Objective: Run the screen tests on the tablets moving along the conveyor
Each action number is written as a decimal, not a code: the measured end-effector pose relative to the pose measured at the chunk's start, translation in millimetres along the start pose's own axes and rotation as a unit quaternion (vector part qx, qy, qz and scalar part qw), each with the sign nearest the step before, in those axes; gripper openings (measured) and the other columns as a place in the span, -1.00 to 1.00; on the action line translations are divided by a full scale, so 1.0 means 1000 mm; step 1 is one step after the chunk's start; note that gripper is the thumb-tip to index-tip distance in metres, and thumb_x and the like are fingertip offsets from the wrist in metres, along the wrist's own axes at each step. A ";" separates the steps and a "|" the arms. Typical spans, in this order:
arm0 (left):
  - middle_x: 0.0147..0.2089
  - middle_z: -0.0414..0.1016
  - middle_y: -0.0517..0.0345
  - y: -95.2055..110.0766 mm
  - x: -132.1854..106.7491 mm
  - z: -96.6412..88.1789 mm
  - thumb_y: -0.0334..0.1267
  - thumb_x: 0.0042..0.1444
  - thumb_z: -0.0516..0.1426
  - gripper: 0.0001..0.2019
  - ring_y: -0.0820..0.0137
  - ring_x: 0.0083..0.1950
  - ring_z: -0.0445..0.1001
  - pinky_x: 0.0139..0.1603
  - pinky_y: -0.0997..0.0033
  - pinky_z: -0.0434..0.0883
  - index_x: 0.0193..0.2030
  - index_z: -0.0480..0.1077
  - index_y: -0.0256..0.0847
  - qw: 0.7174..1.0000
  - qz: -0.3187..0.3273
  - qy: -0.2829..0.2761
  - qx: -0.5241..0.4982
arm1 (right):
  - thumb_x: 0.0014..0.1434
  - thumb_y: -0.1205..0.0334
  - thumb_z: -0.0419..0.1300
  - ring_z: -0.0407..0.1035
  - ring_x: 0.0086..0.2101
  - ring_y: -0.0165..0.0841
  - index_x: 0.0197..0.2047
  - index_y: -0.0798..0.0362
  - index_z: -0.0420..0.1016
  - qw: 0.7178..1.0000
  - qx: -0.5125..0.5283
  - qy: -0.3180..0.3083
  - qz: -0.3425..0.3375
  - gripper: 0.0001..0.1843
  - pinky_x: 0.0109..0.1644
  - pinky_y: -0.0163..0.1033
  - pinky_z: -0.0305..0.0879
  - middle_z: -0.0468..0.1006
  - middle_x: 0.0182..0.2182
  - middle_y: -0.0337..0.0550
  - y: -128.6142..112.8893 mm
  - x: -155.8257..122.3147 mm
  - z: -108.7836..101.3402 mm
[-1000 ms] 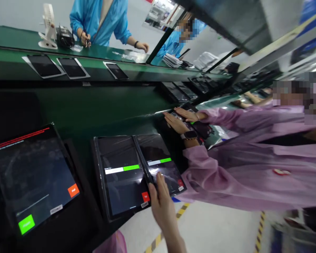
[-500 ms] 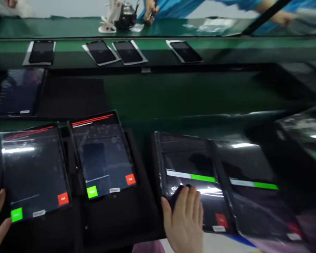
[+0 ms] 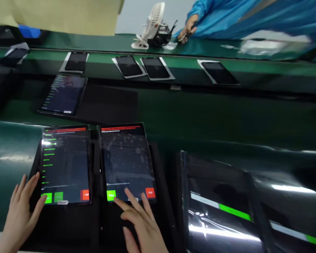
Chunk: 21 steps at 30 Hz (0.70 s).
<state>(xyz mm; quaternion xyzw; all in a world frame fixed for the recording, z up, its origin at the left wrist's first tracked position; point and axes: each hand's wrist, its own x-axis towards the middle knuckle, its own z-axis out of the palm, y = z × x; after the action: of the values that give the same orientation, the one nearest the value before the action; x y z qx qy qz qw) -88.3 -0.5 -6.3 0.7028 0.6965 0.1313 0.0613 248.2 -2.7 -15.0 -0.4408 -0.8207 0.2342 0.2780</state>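
Hands at the buttons: at a dark test station on a green-topped workbench, a worker's left hand and right hand hover open over the bottom edges of two upright-facing tablets, the left tablet and the right tablet. Neither hand holds anything, and the fingers are spread wide. The left fingertips reach the lower left corner of the left tablet, at its green button; whether they touch the glass cannot be told. The right fingers lie over the right tablet's lower edge, just beside its green button, with a red Fail button a little further along. Both screens show a red bar across the top, and both tablets sit in a black holder. Well to the right, a third tablet shows a green bar, apart from the hands. Beyond, phones lie in a row on the bench — and a co-worker's hand, in a blue sleeve, works at the far side.
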 end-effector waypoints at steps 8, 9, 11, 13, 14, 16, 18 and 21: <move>0.35 0.11 -0.15 -0.001 0.043 -0.003 0.08 0.28 -0.16 -0.29 0.00 0.42 -0.16 0.34 -0.21 -0.10 0.42 -0.40 -0.17 0.999 0.045 0.000 0.020 | 0.25 0.40 -0.06 0.23 0.15 -0.10 -0.14 -0.05 0.21 0.995 0.057 0.079 0.019 -0.82 0.25 0.34 -0.03 0.51 -0.01 -0.05 0.014 -0.007 0.018; 0.34 0.13 -0.19 -0.002 0.044 -0.002 0.13 0.27 -0.16 -0.24 -0.02 0.42 -0.13 0.34 -0.22 -0.12 0.41 -0.46 -0.22 0.999 0.047 0.002 0.014 | 0.26 0.40 -0.07 0.23 0.15 -0.09 -0.14 -0.05 0.21 0.995 0.056 0.081 0.023 -0.83 0.25 0.35 -0.04 0.51 -0.01 -0.05 0.014 -0.006 0.017; 0.31 0.15 -0.26 -0.004 0.044 0.001 0.20 0.24 -0.17 -0.15 -0.06 0.40 -0.09 0.34 -0.22 -0.16 0.40 -0.53 -0.31 0.999 0.050 0.008 0.019 | 0.28 0.38 -0.08 0.22 0.16 -0.10 -0.14 -0.05 0.21 0.994 0.054 0.089 0.030 -0.84 0.25 0.34 -0.04 0.51 -0.01 -0.06 0.015 -0.003 0.014; 0.32 0.14 -0.25 -0.006 0.042 0.004 0.21 0.24 -0.19 -0.19 -0.09 0.40 -0.12 0.33 -0.26 -0.16 0.41 -0.40 -0.27 0.997 0.061 0.017 0.048 | 0.29 0.37 -0.09 0.18 0.18 -0.11 -0.13 -0.04 0.20 0.995 0.047 0.086 0.033 -0.85 0.26 0.34 -0.04 0.49 0.02 -0.06 0.015 0.005 0.008; 0.33 0.12 -0.21 -0.006 0.041 0.005 0.19 0.25 -0.19 -0.26 -0.10 0.41 -0.15 0.32 -0.28 -0.16 0.41 -0.28 -0.20 0.995 0.071 0.021 0.066 | 0.30 0.36 -0.09 0.14 0.20 -0.11 -0.12 -0.03 0.20 0.996 0.039 0.075 0.035 -0.85 0.26 0.34 -0.04 0.47 0.04 -0.05 0.016 0.011 0.004; 0.34 0.11 -0.15 -0.007 0.040 0.007 0.13 0.27 -0.18 -0.40 -0.10 0.42 -0.22 0.30 -0.31 -0.15 0.36 -0.07 -0.08 0.991 0.089 0.030 0.093 | 0.31 0.35 -0.09 0.03 0.25 -0.09 -0.12 -0.02 0.21 0.998 0.014 0.045 0.040 -0.86 0.26 0.35 -0.04 0.39 0.12 -0.03 0.017 0.027 -0.004; 0.33 0.12 -0.14 -0.007 0.041 0.008 0.13 0.26 -0.18 -0.41 -0.11 0.42 -0.26 0.30 -0.32 -0.17 0.36 -0.06 -0.05 0.991 0.088 0.029 0.095 | 0.31 0.34 -0.10 -0.08 0.28 -0.06 -0.12 0.00 0.22 0.999 -0.017 0.022 0.036 -0.86 0.25 0.36 -0.01 0.32 0.18 -0.01 0.020 0.046 -0.008; 0.32 0.13 -0.20 -0.008 0.044 0.008 0.21 0.23 -0.22 -0.28 -0.10 0.42 -0.25 0.31 -0.31 -0.18 0.41 -0.27 -0.13 0.995 0.065 0.027 0.074 | 0.30 0.35 -0.10 -0.14 0.29 -0.01 -0.13 0.06 0.24 0.998 -0.060 0.014 0.016 -0.86 0.24 0.36 0.02 0.27 0.21 0.03 0.024 0.073 -0.005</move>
<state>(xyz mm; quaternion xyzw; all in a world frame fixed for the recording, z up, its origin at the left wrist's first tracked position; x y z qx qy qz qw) -94.2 43.9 -12.1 0.7454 0.6586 0.1016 -0.0186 232.7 72.0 -8.0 -0.4735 -0.8219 0.1825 0.2589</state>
